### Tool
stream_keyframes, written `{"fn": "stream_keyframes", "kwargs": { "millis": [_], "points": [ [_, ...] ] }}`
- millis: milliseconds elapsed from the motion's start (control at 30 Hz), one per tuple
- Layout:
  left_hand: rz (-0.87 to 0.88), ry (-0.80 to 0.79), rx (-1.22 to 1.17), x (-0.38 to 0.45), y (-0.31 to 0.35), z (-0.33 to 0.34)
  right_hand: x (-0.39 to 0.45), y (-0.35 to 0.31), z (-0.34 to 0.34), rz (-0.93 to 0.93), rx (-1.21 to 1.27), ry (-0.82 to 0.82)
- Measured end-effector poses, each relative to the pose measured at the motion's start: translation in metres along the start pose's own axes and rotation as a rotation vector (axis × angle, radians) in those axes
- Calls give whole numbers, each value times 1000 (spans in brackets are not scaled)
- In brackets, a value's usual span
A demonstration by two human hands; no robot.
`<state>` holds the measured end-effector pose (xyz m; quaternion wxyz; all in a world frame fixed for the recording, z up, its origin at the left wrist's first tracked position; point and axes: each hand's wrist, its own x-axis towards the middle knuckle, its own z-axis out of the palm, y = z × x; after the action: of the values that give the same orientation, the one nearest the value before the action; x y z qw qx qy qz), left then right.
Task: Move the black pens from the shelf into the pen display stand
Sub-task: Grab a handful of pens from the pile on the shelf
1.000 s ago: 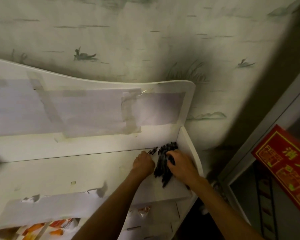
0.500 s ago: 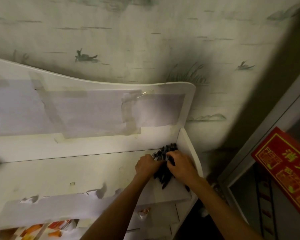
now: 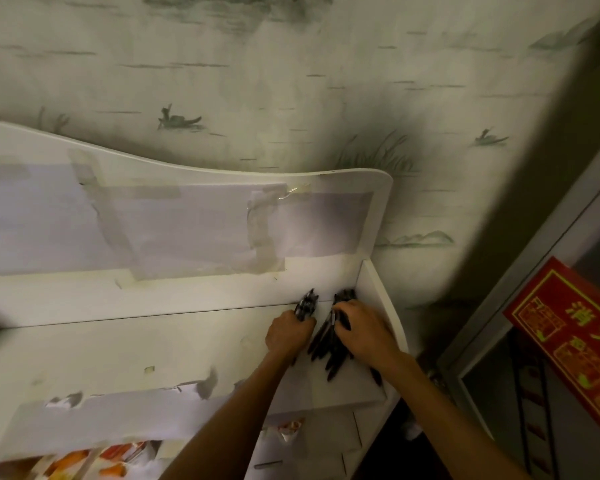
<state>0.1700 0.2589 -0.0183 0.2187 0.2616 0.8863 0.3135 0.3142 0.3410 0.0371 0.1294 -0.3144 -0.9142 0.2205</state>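
Observation:
A pile of black pens (image 3: 329, 348) lies in the right corner of the white shelf (image 3: 118, 348), against its right side wall. My left hand (image 3: 288, 336) grips a small bunch of black pens (image 3: 306, 304) whose tips stick out past my fingers, held a little left of the pile. My right hand (image 3: 362, 332) lies on top of the pile with curled fingers holding several pens near their upper ends. The pen display stand is not in view.
The shelf's white back panel (image 3: 222, 188) carries taped paper sheets. Patterned wallpaper (image 3: 291, 81) is behind it. A red box with yellow print (image 3: 568, 341) sits at the right. Lower white compartments (image 3: 326, 441) and orange packaging (image 3: 84, 462) show below the shelf.
My left hand has pulled a bunch of pens away from the pile, to the left, so a gap now shows between the bunch and the pile. My right hand stays on the pile.

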Motion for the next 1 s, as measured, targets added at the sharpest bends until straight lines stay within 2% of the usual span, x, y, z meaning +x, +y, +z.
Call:
{"fn": "stream_keyframes", "kwargs": {
  "millis": [100, 267, 367, 433, 600, 767, 1000],
  "points": [
    [22, 0, -139, -2, -16, -11, 6, -9, 4, -2, 19, -1],
    [85, 184, -386, -7, -41, -35, 17, -25, 13, -45, 24, 0],
    [164, 255, -549, -14, -45, -52, 19, -31, 15, -76, 5, -13],
    [153, 292, -624, -16, -46, -61, 19, -33, 17, -86, -4, -28],
    [60, 379, -660, -16, -48, -66, 14, -32, 25, -85, -12, -85],
    [235, 442, -689, -22, -41, -69, 11, -26, 27, -80, -14, -83],
    [180, 428, -731, -9, -38, -68, 11, -19, 32, -78, 9, -65]
  ]
}}
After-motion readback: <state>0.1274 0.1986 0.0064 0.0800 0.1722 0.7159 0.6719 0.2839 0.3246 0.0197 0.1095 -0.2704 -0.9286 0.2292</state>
